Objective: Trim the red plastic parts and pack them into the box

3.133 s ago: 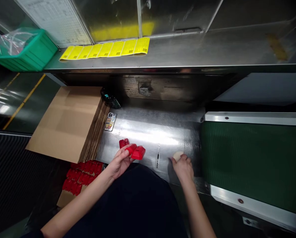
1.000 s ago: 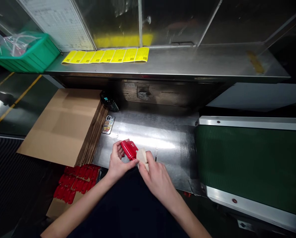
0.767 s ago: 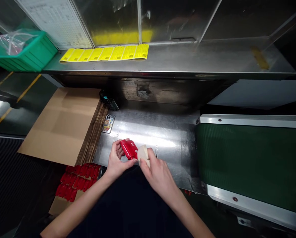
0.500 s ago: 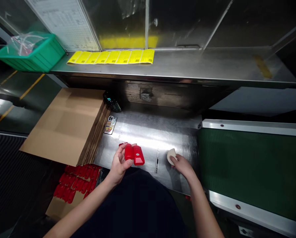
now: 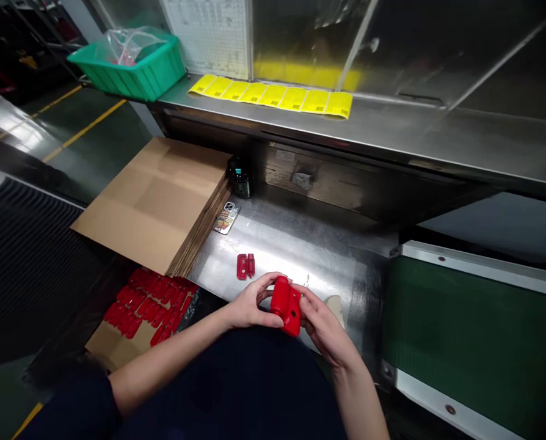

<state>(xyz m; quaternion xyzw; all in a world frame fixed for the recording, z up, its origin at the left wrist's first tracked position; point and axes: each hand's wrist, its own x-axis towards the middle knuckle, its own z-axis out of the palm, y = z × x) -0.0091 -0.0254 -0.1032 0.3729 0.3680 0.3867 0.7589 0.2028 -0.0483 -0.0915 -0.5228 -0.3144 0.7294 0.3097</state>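
Observation:
A red plastic part (image 5: 281,296), with a rounded barrel on one side and a flatter block with a dark round spot on the other, is up in front of my body. My left hand (image 5: 253,304) is closed around its left side, thumb along the bottom. My right hand (image 5: 322,324) grips its right edge. On the metal table beyond lies a similar red piece (image 5: 242,267). A whitish pad (image 5: 334,304) lies by my right hand and is partly hidden by it. The tip of a slim knife-like tool (image 5: 306,280) shows behind my right fingers.
A stack of cardboard sheets (image 5: 154,195) is at left, beside a phone (image 5: 227,218) and a black canister (image 5: 240,177). Below it, several red parts (image 5: 149,302) fill a carton. A green conveyor belt (image 5: 474,330) runs at right. Yellow labels (image 5: 273,96) and a green bin (image 5: 140,76) sit on the shelf.
My right hand has let go of the whitish pad and moved left onto the red part. The part has turned, showing a dark spot instead of a white one. The view has swung.

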